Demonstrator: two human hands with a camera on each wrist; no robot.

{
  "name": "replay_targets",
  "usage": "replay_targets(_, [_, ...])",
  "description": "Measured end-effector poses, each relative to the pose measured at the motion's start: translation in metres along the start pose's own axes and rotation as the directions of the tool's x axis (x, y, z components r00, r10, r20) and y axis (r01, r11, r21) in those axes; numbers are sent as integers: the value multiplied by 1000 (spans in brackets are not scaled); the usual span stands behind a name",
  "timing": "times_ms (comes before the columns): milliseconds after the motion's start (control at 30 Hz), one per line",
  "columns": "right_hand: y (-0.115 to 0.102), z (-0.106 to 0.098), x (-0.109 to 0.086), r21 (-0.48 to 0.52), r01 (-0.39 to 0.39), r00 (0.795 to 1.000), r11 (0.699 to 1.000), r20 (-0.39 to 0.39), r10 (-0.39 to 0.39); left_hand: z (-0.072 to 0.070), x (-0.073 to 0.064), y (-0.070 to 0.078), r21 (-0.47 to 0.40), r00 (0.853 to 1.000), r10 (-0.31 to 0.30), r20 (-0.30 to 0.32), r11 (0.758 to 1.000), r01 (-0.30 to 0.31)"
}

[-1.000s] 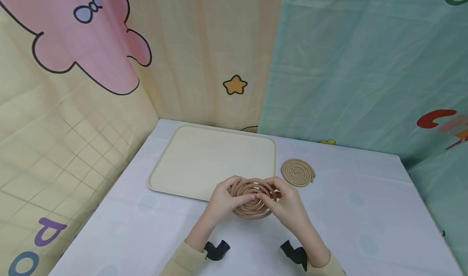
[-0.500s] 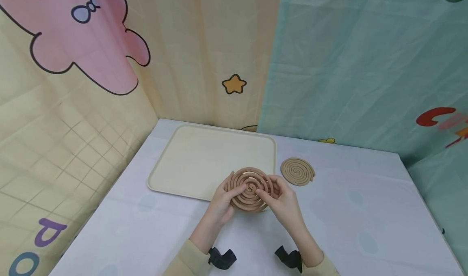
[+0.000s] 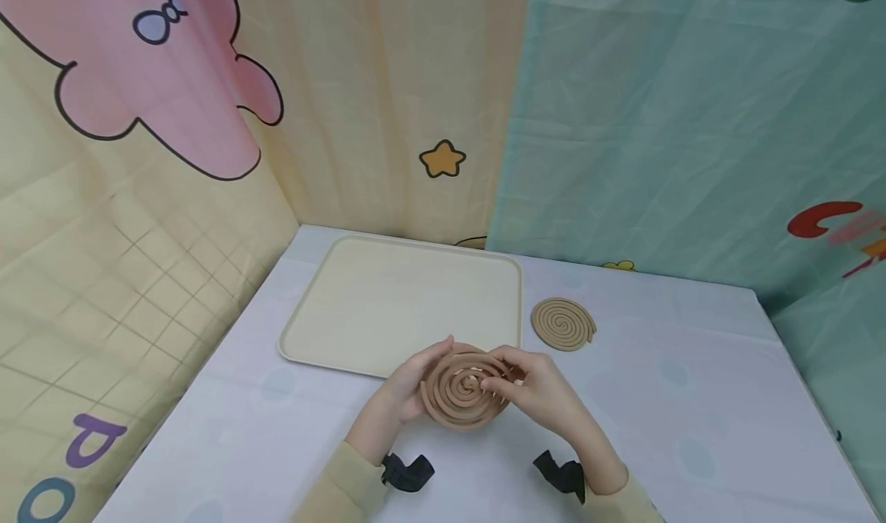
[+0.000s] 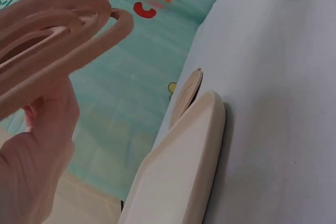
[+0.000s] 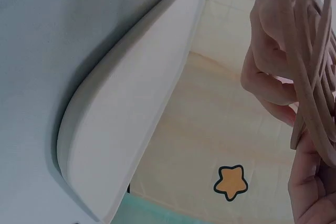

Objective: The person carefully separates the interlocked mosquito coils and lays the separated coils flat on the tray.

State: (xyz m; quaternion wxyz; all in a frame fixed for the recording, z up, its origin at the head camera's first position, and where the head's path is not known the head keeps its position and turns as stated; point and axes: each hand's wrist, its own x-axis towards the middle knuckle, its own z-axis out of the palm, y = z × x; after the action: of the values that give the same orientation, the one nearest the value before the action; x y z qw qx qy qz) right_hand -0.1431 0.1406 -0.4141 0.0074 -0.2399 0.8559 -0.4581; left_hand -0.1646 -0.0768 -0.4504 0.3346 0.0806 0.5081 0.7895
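A brown mosquito coil (image 3: 460, 400) is held up over the near part of the table, its rings partly spread apart in the wrist views. My left hand (image 3: 404, 388) grips it from the left. In the right wrist view, bent fingers (image 5: 268, 72) of that hand show behind the rings. On the other side, my right hand (image 3: 543, 388) pinches the coil, thumb near the spiral's centre and fingers at the right rim. Another mosquito coil (image 3: 564, 324), flat and tightly wound, lies on the table beyond the right hand.
A cream rectangular tray (image 3: 408, 292) lies behind the hands, its near edge partly covered by them. The white-covered table (image 3: 664, 400) stretches to the right. Printed curtains (image 3: 623, 123) enclose the back and sides.
The held coil has tilted and shifted slightly nearer and left. My left thumb has left the coil's face for the upper left rim. The other coil and tray have stayed put.
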Motion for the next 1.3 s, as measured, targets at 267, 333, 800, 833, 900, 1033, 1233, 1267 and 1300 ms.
replay_targets(267, [-2, 0, 1, -39, 28, 997, 999, 70, -25, -4, 1, -4, 21, 998, -27, 59, 999, 26])
replay_targets(333, [-1, 0, 0, -32, -3, 999, 999, 33, 4, -4, 1, -4, 11, 999, -9, 34, 1000, 9])
replay_targets(800, [19, 7, 2, 206, -187, 976, 960, -67, 205, 1, 1, -7, -211, 993, 106, -42, 971, -113])
replay_targets(833, [20, 6, 3, 201, -177, 980, 964, -54, 191, 1, 1, -8, -199, 994, 98, -48, 974, -105])
replay_targets(900, [21, 3, 4, 181, -150, 987, 972, -26, 157, 1, 1, -8, -160, 995, 79, -59, 983, -88])
replay_targets(1033, [20, -1, 7, 144, -112, 994, 983, 8, 112, 0, 0, -7, -59, 997, 69, -44, 996, -72])
replay_targets(1233, [21, 5, 8, 207, -149, 985, 967, -55, 163, -2, 0, -8, -78, 990, 123, -65, 989, -128])
replay_targets(1267, [21, 6, 8, 226, -165, 980, 960, -69, 185, -2, 0, -9, -99, 988, 132, -85, 985, -140])
replay_targets(1300, [22, 7, 8, 245, -187, 974, 951, -78, 211, -2, 0, -9, -123, 985, 137, -109, 981, -150])
